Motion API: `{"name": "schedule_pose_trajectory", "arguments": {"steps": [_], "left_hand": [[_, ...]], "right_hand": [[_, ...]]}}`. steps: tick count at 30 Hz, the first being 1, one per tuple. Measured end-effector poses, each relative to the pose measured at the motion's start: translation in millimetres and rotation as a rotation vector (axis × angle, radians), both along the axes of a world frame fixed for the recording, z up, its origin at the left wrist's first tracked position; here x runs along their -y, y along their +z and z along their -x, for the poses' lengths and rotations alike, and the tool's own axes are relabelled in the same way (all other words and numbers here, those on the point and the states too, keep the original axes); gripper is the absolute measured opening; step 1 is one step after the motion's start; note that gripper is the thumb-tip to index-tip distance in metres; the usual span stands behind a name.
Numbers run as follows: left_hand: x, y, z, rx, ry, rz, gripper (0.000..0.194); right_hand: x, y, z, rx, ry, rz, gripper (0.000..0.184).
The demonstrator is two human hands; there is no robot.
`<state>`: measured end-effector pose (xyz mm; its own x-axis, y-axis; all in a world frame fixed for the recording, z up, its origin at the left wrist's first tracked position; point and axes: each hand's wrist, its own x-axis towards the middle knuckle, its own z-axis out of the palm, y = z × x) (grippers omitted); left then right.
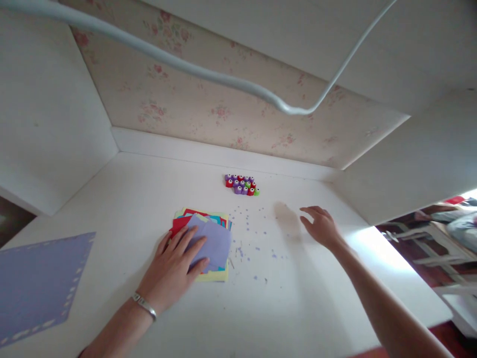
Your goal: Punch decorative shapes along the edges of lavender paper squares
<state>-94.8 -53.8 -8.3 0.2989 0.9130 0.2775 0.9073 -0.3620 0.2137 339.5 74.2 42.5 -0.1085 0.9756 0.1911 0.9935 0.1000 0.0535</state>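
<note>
My left hand (173,266), with a silver bracelet at the wrist, lies with fingers spread over a pile of coloured paper. A purple sheet (218,243) tops the pile; edges of red, blue and pale yellow paper (214,276) stick out beneath it. My right hand (319,226) hovers over the right side of the white table, its thumb and fingers apart and nothing between them. Purple paper scraps (248,226) are scattered between the hands. Beyond them stand several small purple, red and green pieces with eye-like tops (241,184), grouped close together.
A larger purple sheet (44,283) with cut-out marks along its edges lies at the left of the white table (238,318). White panels enclose both sides, with floral wallpaper (219,112) at the back. A white cable (223,82) hangs across the top.
</note>
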Motion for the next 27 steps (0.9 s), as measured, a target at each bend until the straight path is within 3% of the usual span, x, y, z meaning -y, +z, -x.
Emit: {"name": "schedule_pose_trajectory", "arguments": {"steps": [3, 6, 14, 19, 23, 27], "left_hand": [[-1, -0.5, 0, -0.01, -0.006, -0.006, 0.045], [-1, -1.9, 1, -0.018, -0.014, -0.018, 0.046], [-1, -0.6, 0, -0.039, -0.012, -0.031, 0.045], [0, -1.3, 1, -0.036, -0.009, -0.023, 0.045], [0, -3.4, 1, -0.006, 0.002, -0.015, 0.044], [1, -1.7, 0, -0.009, 0.017, 0.02, 0.044]], "right_hand": [[13, -2.5, -60, 0.023, -0.008, 0.116, 0.04], [29, -3.0, -87, 0.018, 0.002, 0.211, 0.038], [33, -4.5, -77, 0.065, 0.105, 0.189, 0.036], [21, 6.4, -19, -0.044, 0.211, 0.118, 0.036], [2, 22.1, 72, -0.134, 0.317, 0.088, 0.036], [-28, 29.3, 160, -0.076, 0.439, 0.113, 0.037]]}}
